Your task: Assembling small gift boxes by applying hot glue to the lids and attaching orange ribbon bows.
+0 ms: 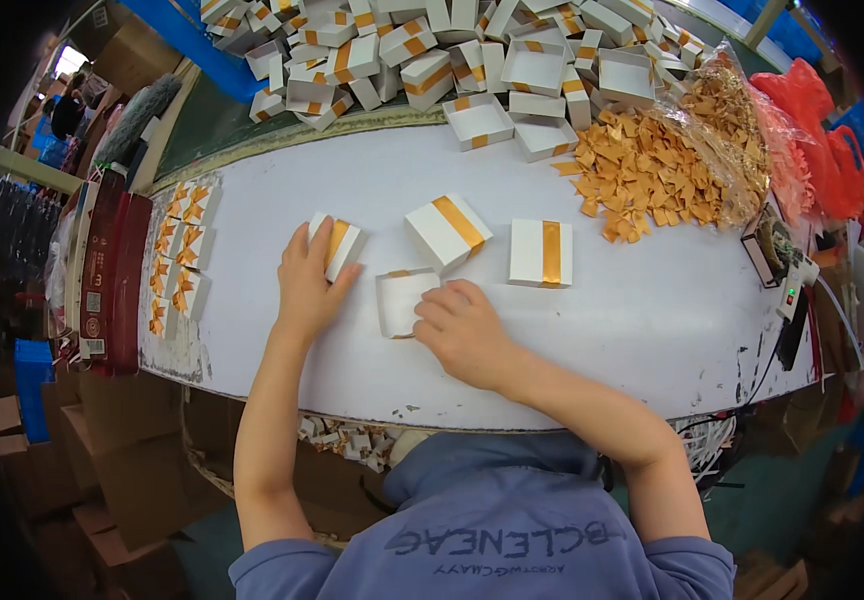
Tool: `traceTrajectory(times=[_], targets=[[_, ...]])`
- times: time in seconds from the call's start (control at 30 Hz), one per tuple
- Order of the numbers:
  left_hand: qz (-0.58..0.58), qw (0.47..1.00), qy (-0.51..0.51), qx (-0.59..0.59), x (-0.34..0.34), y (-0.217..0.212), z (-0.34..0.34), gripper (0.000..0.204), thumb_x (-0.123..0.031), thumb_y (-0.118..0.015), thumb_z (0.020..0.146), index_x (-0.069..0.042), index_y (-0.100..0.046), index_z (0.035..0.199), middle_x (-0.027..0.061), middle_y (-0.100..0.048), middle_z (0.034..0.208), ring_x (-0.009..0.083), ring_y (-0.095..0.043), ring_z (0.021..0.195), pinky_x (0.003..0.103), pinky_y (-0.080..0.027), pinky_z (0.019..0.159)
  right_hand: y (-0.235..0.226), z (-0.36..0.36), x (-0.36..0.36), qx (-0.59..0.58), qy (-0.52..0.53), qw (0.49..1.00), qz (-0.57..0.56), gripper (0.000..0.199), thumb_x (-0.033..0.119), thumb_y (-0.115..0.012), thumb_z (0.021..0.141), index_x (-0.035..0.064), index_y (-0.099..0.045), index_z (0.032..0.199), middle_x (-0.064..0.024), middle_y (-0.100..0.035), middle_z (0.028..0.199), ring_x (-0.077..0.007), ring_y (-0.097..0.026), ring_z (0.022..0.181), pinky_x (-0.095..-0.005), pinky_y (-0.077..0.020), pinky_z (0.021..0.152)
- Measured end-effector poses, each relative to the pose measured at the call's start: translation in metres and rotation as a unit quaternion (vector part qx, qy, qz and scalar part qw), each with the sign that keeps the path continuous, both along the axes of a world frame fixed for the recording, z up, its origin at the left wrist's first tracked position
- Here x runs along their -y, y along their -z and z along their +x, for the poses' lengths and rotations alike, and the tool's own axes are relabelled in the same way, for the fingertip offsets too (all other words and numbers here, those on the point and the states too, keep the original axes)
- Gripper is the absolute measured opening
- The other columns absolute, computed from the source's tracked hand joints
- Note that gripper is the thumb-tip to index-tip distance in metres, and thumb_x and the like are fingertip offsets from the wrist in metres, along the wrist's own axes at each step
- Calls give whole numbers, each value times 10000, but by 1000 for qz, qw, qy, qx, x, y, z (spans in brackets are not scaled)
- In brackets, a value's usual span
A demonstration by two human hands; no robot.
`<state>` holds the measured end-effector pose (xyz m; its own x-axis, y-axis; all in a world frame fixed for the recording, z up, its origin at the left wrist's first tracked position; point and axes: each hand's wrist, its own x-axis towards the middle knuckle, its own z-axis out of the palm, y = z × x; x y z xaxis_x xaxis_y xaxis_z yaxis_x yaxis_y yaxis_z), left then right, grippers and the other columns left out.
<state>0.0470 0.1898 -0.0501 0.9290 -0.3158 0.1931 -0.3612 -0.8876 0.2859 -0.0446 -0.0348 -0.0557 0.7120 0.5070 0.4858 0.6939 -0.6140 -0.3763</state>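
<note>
My left hand (pixel 306 283) lies on a small white box lid with an orange band (pixel 338 243), fingers curled over its near edge. Beside it, my right hand (pixel 462 328) presses on the right rim of an open white box tray (pixel 396 300) that lies flat on the white table (pixel 642 320). Just beyond the tray stand two closed white boxes with orange bands, one tilted (pixel 447 230) and one squared up (pixel 540 252). All of these sit near the table's middle.
A heap of white box lids and trays (pixel 422 50) fills the far side. Orange bows (pixel 652 170) spill from a clear bag at the right, by red bags (pixel 817 140). Rows of bows on white cards (pixel 180 260) line the left edge. Brown cartons stand below the table.
</note>
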Motion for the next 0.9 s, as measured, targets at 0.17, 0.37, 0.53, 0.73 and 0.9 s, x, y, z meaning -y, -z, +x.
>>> traceTrajectory(times=[0.17, 0.37, 0.53, 0.73, 0.9], targets=[[57, 997, -36, -40, -24, -20, -37, 793, -385, -715, 682, -98, -359, 1330, 239, -348, 1303, 403, -391, 1155, 459, -374, 918, -24, 16, -7, -493, 9, 839, 229, 160, 192, -544, 868, 35, -526, 892, -57, -578, 935, -177, -556, 864, -320, -456, 718], [124, 980, -97, -122, -42, -49, -65, 910, -460, -742, 629, -57, -323, 1328, 232, -365, 1287, 370, -515, 1029, 441, -472, 780, -12, 12, 3, -451, 87, 835, 303, 242, 166, -596, 831, 1, -517, 990, -83, -585, 926, -171, -578, 824, -294, -475, 683], [206, 961, -134, -124, -65, -43, -67, 833, -570, -562, 767, 50, -330, 1272, 203, -594, 982, 357, -608, 805, 416, -489, 661, -31, 50, 19, 29, 196, 979, -46, 426, 185, -671, 708, 13, -496, 1056, -216, -471, 1165, -356, -476, 1048, -417, -394, 859], [180, 959, -192, -107, -73, -27, -22, 700, -512, -444, 866, 67, -367, 1251, 156, -624, 679, 355, -614, 652, 416, -485, 605, -16, 30, 17, -92, 99, 981, -141, 489, 232, -716, 666, 53, -496, 1064, -239, -382, 1278, -390, -387, 1161, -487, -306, 927], [162, 962, -159, -155, -36, -43, -17, 724, -533, -453, 851, 40, -358, 1283, 192, -619, 897, 344, -608, 802, 418, -478, 660, -33, 10, 34, -78, 127, 986, -69, 454, 251, -714, 668, 81, -517, 1040, -233, -380, 1297, -394, -357, 1201, -503, -285, 950]])
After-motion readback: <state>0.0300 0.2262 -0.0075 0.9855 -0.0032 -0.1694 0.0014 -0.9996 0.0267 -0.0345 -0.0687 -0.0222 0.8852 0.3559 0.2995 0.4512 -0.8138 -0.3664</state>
